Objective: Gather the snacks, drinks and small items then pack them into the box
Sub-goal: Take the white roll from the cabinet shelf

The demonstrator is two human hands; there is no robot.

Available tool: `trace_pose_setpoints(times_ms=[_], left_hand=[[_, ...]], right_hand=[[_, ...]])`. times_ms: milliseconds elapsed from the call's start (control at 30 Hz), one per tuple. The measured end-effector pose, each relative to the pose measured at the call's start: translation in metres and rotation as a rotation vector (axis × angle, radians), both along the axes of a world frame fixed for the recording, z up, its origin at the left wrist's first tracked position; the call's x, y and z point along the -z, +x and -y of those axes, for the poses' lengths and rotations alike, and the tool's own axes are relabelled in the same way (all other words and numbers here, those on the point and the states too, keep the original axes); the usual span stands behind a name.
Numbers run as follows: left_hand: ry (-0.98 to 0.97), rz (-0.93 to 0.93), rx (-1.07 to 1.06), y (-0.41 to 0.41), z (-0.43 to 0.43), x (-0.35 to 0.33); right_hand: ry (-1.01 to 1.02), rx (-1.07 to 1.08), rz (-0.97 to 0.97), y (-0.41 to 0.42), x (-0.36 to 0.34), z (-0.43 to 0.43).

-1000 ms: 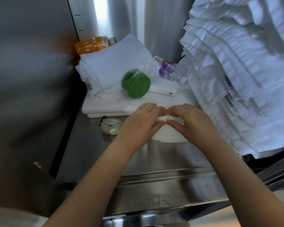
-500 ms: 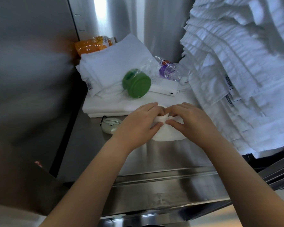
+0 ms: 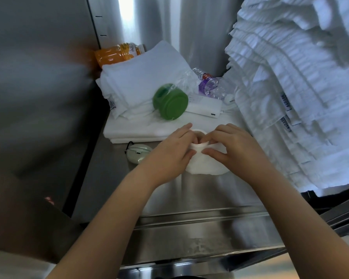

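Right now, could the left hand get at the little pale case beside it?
Probably yes. The case lies on the counter just left of the left hand, with nothing over it. But that hand and the right hand both grip the white roll, so it must let go first.

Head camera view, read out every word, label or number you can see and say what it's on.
No text reads clearly.
Label on the orange bottle: blurred.
Purple label on the clear bottle: blurred.
Blue print on the hanging towel tags: too small.
Print on the folded towel tag: too small.
The white bundle pinched by the left hand and right hand: no print shows.
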State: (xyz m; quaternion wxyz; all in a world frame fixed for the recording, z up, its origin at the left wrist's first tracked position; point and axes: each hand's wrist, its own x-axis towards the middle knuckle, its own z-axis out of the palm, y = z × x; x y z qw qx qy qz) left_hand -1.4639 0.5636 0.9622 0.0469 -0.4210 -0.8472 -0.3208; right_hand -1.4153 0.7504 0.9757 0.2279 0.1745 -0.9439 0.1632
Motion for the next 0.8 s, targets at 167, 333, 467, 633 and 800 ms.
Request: trace_pose_setpoints(times_ms=[167, 333, 467, 633, 800], left_hand=[[0.001, -0.049, -0.003, 0.002, -0.003, 0.001], [-0.039, -0.179, -0.054, 0.002, -0.006, 0.002], [-0.028, -0.176, -0.056, 0.0, -0.004, 0.001], [-0.044, -0.156, -0.023, 0.001, -0.006, 0.002], [-0.05, -0.155, -0.016, 0.001, -0.007, 0.003]], right_hand=[[0.005, -0.044, 0.03, -0.002, -0.003, -0.003], [0.041, -0.079, 0.038, -0.001, -0.007, -0.006], [0.02, -0.075, 0.041, 0.002, -0.009, -0.009], [0.04, -0.065, 0.018, 0.003, -0.009, -0.013], [0.02, -0.057, 0.008, 0.0, -0.003, -0.016]])
